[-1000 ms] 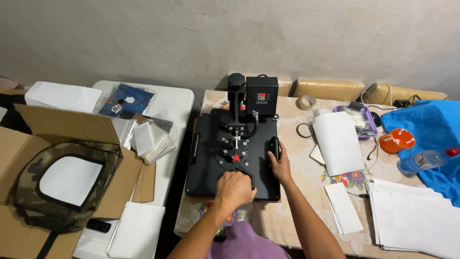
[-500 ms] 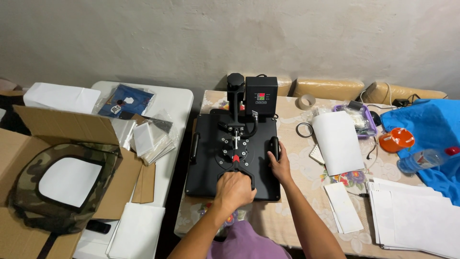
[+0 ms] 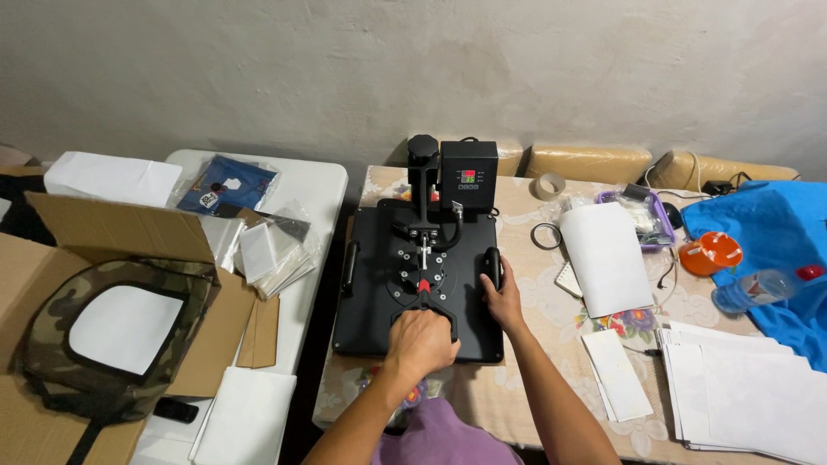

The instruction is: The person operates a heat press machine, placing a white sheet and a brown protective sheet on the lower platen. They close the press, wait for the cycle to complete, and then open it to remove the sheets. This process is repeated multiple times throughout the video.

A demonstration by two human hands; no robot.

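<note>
1. Heat press [image 3: 419, 288], a black flat-plate machine, sits at the left end of the flower-patterned tabletop [image 3: 551, 344], its control box toward the back edge by the wall.
2. Left hand [image 3: 422, 342] is curled in a closed fist round the press's front handle [image 3: 424, 307]; the fingers wrap under it, so I cannot tell how firm the grip is.
3. Right hand [image 3: 502, 295] lies on the black side grip at the plate's right edge, fingers partly bent over it, thumb along the plate.
4. Doing it well, I judge, means a full-palm hold on the handle, wrist in line with the forearm, and a steady even pull rather than a jerk.
5. The right hand should brace the machine so that it does not slide toward the front edge, and should stay on the grip, clear of the seam between the plates.
6. White sheet [image 3: 606, 258] lies just right of the press; paper stack [image 3: 749, 392] fills the front right corner.
7. Cardboard box [image 3: 129, 250] holding a camouflage piece stands beside the white side table [image 3: 301, 181], well apart from both hands.
</note>
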